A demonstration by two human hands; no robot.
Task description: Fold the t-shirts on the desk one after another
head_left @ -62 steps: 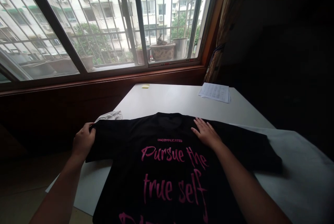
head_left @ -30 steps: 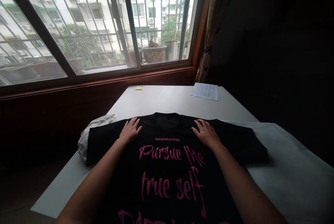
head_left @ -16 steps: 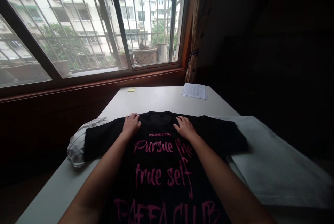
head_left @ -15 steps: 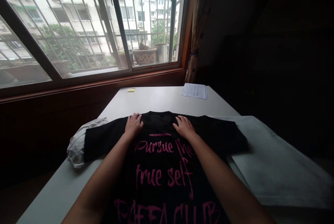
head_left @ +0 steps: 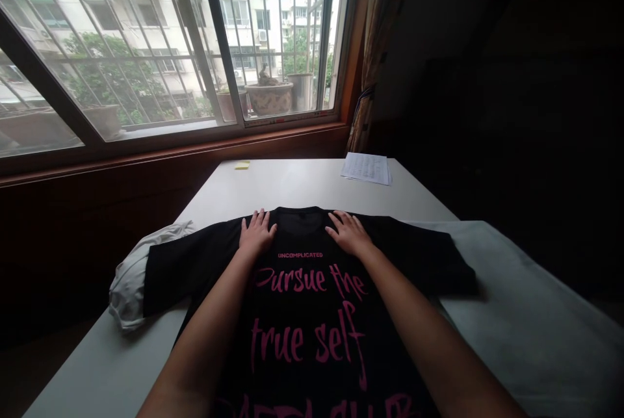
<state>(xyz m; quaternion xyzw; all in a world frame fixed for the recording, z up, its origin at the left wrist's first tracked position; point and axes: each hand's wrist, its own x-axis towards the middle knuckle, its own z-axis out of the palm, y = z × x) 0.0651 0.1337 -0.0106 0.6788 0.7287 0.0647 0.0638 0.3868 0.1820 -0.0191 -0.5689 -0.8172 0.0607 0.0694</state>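
Note:
A black T-shirt [head_left: 302, 314] with pink lettering lies spread flat on the white table [head_left: 302, 184], collar away from me. My left hand [head_left: 255, 235] rests flat on it just left of the collar, fingers stretched out. My right hand [head_left: 348, 233] lies flat just right of the collar, fingers spread. Neither hand holds anything. The shirt's left sleeve covers part of a white garment [head_left: 132, 275] at the table's left edge.
A stack of printed papers [head_left: 366, 168] sits at the far right of the table, a small yellow note [head_left: 242, 164] at the far edge. A white cloth [head_left: 526, 320] covers the table's right side. A barred window and wooden sill [head_left: 195, 145] stand behind; a curtain [head_left: 375, 47] hangs right.
My left hand let go of the left sleeve and moved onto the shirt beside the collar. Both hands have since slid closer to the collar. The camera shifted slightly.

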